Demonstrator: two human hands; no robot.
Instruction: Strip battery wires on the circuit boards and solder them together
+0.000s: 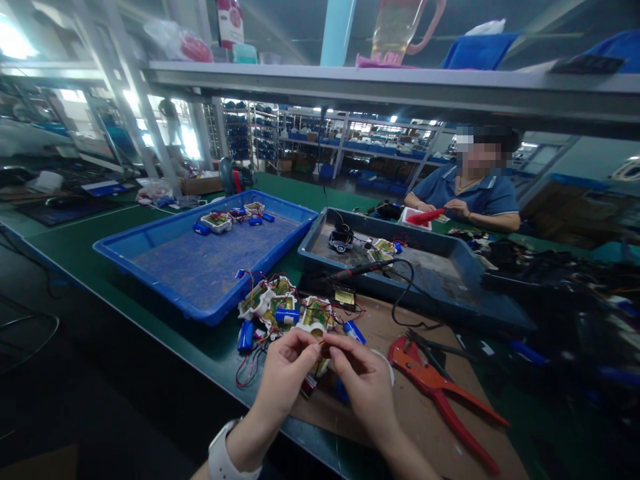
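Observation:
My left hand (286, 370) and my right hand (364, 381) meet at the front of the bench, thumb and forefinger of each pinched together. Thin wires (321, 343) appear between the fingertips, mostly hidden by them. Just beyond lies a cluster of white-framed circuit boards (270, 303) with red and black leads. Blue cylindrical batteries, such as one battery (287, 316) on top and another battery (245, 336) at the left, are mixed in. Below my hands, a part with blue and dark pieces is largely covered.
A blue tray (165, 283) and a grey-blue tray (313, 252) hold more boards. A soldering iron (357, 269) rests near the brown board (415, 413), with orange-red cutters (435, 387) at right. Across the bench sits a person (467, 193) holding something red. A shelf (320, 77) spans overhead.

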